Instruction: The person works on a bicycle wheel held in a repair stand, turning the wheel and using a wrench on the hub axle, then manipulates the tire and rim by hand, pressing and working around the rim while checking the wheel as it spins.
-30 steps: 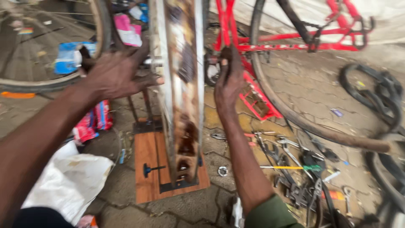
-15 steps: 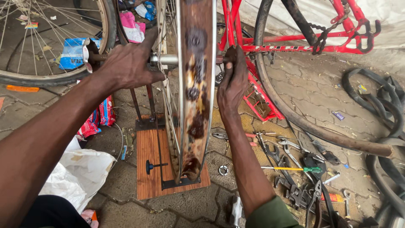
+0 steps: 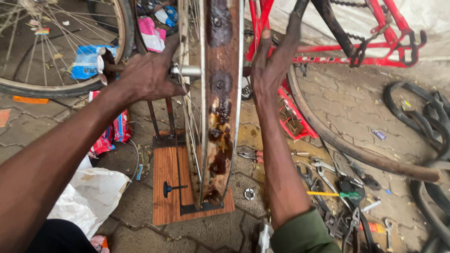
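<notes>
1. Right now I am gripping the axle end (image 3: 185, 71) with my left hand (image 3: 150, 75), fingers wrapped around the hub on the left side of the rusty wheel rim (image 3: 220, 103).
2. My right hand (image 3: 269, 70) is lying open and flat, fingers pointing to the far side, just right of the rim; whether the palm is touching it I cannot tell.
3. So the rim is standing upright between my two hands, edge-on to me, its long axis running from near to far and its rusted inner channel facing me.
4. Both hands are sitting at about hub height; the left one is the one actually holding, so I judge it the nearer to the wheel's turning point.
5. Below, the rim's near, low edge is dipping into the metal truing stand (image 3: 161, 122), which is fixed on a wooden base board (image 3: 164, 182) on the paving.
6. Further out, a second wheel (image 3: 61, 51) is lying far left, a red bicycle frame (image 3: 375, 51) far right, and wrenches and other tools (image 3: 328, 187) are scattered near right.
</notes>
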Available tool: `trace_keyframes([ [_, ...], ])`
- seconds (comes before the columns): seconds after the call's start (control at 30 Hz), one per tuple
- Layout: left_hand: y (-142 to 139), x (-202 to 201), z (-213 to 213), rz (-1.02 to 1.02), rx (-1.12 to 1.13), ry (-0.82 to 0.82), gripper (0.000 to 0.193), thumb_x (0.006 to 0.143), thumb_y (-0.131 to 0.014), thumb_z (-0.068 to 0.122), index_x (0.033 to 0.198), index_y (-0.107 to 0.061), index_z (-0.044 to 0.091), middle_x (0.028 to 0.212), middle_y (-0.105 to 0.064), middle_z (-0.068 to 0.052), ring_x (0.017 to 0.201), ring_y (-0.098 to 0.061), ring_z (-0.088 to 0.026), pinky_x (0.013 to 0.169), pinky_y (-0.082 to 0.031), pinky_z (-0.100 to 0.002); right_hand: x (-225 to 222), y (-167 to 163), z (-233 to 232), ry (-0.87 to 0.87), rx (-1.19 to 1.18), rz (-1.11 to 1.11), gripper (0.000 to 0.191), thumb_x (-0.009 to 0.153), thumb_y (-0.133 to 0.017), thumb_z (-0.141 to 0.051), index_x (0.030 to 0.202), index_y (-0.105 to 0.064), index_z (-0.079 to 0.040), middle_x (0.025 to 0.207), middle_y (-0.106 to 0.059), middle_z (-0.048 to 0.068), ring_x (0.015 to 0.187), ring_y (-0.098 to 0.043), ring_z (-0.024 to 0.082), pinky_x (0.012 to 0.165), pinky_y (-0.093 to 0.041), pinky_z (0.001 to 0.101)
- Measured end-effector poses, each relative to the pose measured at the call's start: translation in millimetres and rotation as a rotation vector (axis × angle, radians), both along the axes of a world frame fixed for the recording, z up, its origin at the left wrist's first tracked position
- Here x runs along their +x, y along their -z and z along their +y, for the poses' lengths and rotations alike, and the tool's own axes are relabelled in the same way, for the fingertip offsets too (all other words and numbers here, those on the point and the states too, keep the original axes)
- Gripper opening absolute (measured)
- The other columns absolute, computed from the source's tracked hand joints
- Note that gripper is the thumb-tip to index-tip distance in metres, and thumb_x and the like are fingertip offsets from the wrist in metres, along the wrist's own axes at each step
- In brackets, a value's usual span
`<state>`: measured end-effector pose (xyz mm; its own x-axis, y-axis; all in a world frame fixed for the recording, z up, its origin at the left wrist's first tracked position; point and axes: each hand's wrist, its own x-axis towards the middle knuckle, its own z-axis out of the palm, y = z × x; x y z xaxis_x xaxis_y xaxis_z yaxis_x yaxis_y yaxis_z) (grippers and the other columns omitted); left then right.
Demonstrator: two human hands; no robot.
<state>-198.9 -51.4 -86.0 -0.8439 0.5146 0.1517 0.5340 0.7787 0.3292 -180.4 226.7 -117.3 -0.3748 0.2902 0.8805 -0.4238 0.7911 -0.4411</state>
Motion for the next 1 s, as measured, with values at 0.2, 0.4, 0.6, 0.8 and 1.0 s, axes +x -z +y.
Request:
trace_keyframes([
  [0.2, -0.8, -4.8, -1.0, 0.006, 0.042, -0.005, 0.111, 0.065, -0.082, 0.037, 0.155, -0.024, 0.007, 0.054, -0.047, -0.004, 0.047, -0.046, -0.022, 0.047, -0.031, -0.043, 38.3, 82.8, -13.1, -0.092, 0.065, -0.154, 0.096, 0.109, -0.034, -0.067, 0.162, -0.007, 0.008, 0.170, -0.018, 0.032, 0.157, -0.025, 0.046, 0.123, -0.036, 0.0456],
  [0.4, 0.7, -2.9, 2.6, 0.000, 0.031, -0.015, 0.107, 0.064, -0.078, 0.032, 0.156, -0.030, 0.006, 0.071, -0.064, -0.017, 0.059, -0.060, -0.030, 0.048, -0.038, -0.044, 54.7, 108.8, -7.9, 0.104, -0.179, -0.308, 0.087, 0.105, -0.031, -0.067, 0.163, -0.025, -0.002, 0.166, -0.035, 0.020, 0.156, -0.035, 0.036, 0.129, -0.029, 0.0514],
  [0.6, -1.0, -0.7, 0.2, -0.017, 0.064, -0.044, 0.110, 0.063, -0.080, 0.036, 0.156, -0.029, 0.008, 0.105, -0.071, -0.028, 0.087, -0.071, -0.041, 0.076, -0.050, -0.053, -11.6, -1.1, 15.8, -0.065, 0.011, -0.046, 0.087, 0.114, -0.033, -0.063, 0.168, -0.012, 0.002, 0.176, -0.016, 0.026, 0.166, -0.018, 0.044, 0.139, -0.015, 0.0509],
  [0.8, -6.5, 2.4, -3.5, -0.009, 0.151, -0.041, 0.107, 0.066, -0.080, 0.042, 0.156, -0.032, 0.011, 0.106, -0.071, -0.029, 0.099, -0.068, -0.046, 0.091, -0.049, -0.056, 53.6, 133.2, 6.5, 0.001, 0.304, -0.300, 0.080, 0.105, -0.029, -0.056, 0.166, -0.018, -0.006, 0.172, -0.013, 0.026, 0.159, -0.019, 0.044, 0.124, -0.008, 0.0676],
  [1.0, -7.2, 5.3, -3.4, -0.037, 0.148, -0.056, 0.097, 0.066, -0.078, 0.046, 0.150, -0.042, 0.016, 0.103, -0.074, -0.024, 0.101, -0.069, -0.045, 0.092, -0.050, -0.054, 43.6, 121.9, 14.4, 0.172, -0.011, -0.136, 0.083, 0.106, -0.050, -0.061, 0.161, -0.025, -0.005, 0.168, -0.031, 0.018, 0.160, -0.031, 0.033, 0.134, -0.024, 0.0481],
])
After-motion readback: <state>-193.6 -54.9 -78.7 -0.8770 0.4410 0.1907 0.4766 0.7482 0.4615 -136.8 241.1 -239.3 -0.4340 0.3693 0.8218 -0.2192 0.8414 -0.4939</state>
